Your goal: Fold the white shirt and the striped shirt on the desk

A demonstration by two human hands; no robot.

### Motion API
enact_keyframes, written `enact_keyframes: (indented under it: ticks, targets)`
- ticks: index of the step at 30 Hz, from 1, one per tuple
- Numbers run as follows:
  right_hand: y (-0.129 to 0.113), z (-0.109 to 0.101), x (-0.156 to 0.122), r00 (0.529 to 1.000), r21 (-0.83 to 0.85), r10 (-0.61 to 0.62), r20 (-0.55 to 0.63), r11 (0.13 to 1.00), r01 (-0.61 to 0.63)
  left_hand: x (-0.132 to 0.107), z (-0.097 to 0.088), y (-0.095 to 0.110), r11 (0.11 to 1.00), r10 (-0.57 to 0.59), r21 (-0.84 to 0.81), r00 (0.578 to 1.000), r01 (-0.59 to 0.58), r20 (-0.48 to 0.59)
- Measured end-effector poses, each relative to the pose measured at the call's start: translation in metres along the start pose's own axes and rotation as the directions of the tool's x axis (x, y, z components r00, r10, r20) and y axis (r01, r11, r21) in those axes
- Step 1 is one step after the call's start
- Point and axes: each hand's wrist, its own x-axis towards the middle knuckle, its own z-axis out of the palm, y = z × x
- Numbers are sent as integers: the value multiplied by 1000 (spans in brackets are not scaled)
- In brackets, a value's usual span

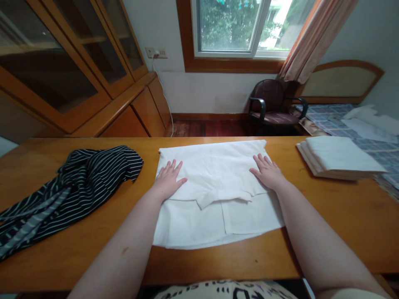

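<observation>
A white garment [215,174], perhaps a shirt, lies folded over on the wooden table in front of me. Its upper part is turned down over the lower part, and what looks like a collar shows near the middle. My left hand [168,180] rests flat on the garment's left side, fingers spread. On the right side, my right hand [267,171] also presses flat with the fingers apart. Neither hand grips the cloth.
A black striped garment [99,178] lies crumpled on the table [237,265] at the left. Folded white cloths [339,155] are stacked at the right. Beyond the table stand a glass-door cabinet [121,99], an armchair [272,101] and a bed [327,114].
</observation>
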Motion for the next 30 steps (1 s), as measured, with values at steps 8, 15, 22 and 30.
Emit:
enact_keyframes:
  ticks: [8,15,22,30]
  targets:
    - [9,-8,-6,984,25,133,121,990,-136,-1,-2,-15,999,-38,5,996,37,75]
    - [-53,-34,-4,986,53,-139,-93,988,144,-1,-2,-13,999,-35,6,994,34,106]
    - [-166,-46,43,848,172,-506,-158,832,528,0,-2,-13,999,-31,-1,994,32,103]
    - [-142,-12,74,931,153,-355,-81,919,363,-2,-6,-14,1000,-23,-4,993,23,116]
